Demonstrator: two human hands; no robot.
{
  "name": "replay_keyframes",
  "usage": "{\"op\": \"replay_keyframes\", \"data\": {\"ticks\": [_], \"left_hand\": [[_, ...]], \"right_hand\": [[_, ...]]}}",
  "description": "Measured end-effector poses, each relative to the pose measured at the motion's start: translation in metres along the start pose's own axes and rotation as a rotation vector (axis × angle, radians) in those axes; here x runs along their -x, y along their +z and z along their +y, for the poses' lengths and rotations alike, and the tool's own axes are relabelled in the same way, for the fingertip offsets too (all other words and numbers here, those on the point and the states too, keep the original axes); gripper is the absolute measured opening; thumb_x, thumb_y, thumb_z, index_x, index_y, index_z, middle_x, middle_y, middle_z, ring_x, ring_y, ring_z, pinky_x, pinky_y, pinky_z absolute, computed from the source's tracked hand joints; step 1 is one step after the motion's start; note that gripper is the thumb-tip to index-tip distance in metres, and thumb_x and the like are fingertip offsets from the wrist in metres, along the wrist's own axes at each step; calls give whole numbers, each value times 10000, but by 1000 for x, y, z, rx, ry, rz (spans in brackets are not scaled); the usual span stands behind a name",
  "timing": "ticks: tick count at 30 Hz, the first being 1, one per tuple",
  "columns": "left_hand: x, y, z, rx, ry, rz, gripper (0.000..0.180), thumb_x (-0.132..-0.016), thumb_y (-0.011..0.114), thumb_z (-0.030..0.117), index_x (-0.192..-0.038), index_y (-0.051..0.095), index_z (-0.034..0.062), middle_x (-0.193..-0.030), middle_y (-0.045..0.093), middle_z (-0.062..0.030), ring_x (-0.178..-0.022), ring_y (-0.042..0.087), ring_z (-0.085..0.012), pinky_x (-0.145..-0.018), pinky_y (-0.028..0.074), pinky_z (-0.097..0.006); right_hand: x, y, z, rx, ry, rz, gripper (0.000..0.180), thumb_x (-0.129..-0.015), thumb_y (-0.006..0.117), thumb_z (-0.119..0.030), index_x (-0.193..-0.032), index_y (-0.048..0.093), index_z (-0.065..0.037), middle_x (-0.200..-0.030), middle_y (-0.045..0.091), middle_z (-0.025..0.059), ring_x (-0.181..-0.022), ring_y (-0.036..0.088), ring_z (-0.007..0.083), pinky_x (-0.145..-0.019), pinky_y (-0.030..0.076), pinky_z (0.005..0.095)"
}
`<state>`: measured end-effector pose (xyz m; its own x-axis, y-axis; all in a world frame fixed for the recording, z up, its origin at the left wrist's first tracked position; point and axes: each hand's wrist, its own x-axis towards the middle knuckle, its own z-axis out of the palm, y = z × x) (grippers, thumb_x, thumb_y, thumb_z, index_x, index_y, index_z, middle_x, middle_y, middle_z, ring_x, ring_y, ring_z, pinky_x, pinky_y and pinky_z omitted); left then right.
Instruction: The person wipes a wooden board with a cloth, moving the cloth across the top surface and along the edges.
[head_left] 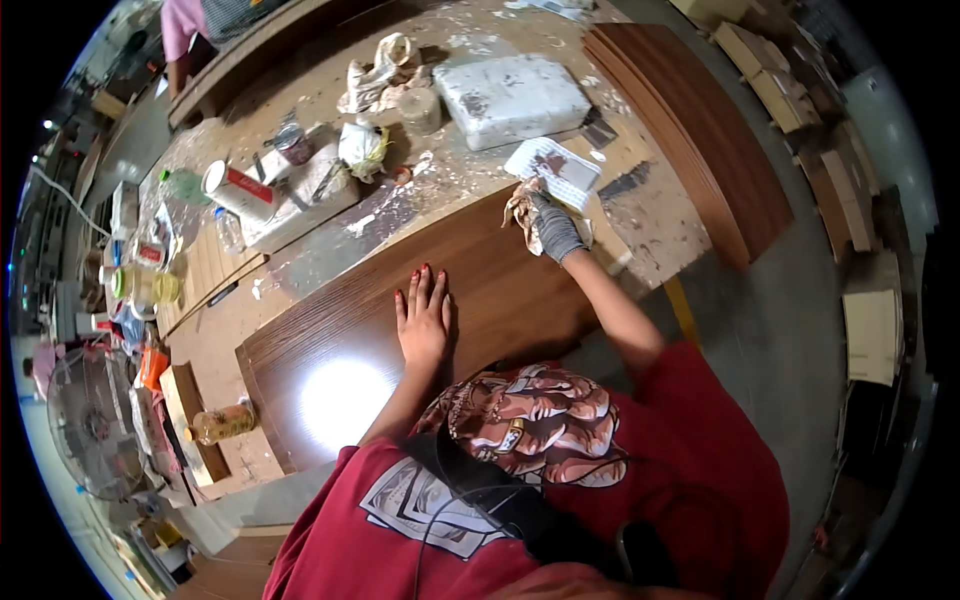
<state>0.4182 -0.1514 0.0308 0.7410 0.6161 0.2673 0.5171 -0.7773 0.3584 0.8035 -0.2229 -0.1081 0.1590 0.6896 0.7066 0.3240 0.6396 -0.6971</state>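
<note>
A dark brown wood-grain panel (480, 255) lies across the near side of the worktable, with a bright light reflection on its left part. My left hand (425, 320) is bare, with red nails, and rests flat on the panel, fingers stretched out. On my right hand (557, 228) is a grey glove. Its fingers are closed on a stained, crumpled rag (520, 208) at the panel's far right edge. Just beyond the rag lies a white textured cloth (562, 172) with a brown smear.
Stacked brown panels (690, 130) lie at the right. A paint-spotted white block (512, 98), a jar (292, 143) and a white canister (238, 190) stand farther back. A bottle of yellowish liquid (222, 422) is left of the panel. A person (185, 35) is at the far left.
</note>
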Motion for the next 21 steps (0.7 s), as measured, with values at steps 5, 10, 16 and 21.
{"op": "replay_keyframes", "data": {"ticks": [5, 10, 16, 21], "left_hand": [[-7, 9, 7, 0, 49, -24, 488, -1075, 460, 307, -1546, 473, 178, -1642, 378, -90, -1534, 314, -272, -1258, 184, -518], [13, 9, -11, -53, -1, -19, 493, -1078, 449, 324, -1555, 462, 200, -1648, 369, -80, -1534, 315, -261, -1261, 180, -516], [3, 6, 0, -24, 44, -25, 499, -1081, 436, 343, -1565, 443, 223, -1655, 359, -67, -1539, 304, -237, -1270, 165, -504], [9, 19, -15, -68, 54, -25, 507, -1082, 426, 347, -1571, 434, 218, -1663, 338, -63, -1541, 298, -243, -1264, 181, -516]], "right_hand": [[23, -3, -48, -213, 575, 289, 447, -1102, 354, -267, -1508, 404, -87, -1452, 452, -8, -1315, 390, 144, -1117, 240, 403], [-27, 45, -179, -2200, 827, 1671, 294, -1085, 535, -381, -1249, 617, -152, -960, 663, -22, -799, 614, 65, -693, 511, 194], [97, 42, -248, -576, 1023, 599, 340, -1103, 481, -320, -1335, 574, -90, -1171, 631, 42, -986, 595, 105, -870, 498, 232], [140, 15, -310, -82, 1239, 447, 375, -1056, 556, -154, -1406, 578, -22, -1316, 659, 74, -1145, 620, 147, -990, 507, 289]]}}
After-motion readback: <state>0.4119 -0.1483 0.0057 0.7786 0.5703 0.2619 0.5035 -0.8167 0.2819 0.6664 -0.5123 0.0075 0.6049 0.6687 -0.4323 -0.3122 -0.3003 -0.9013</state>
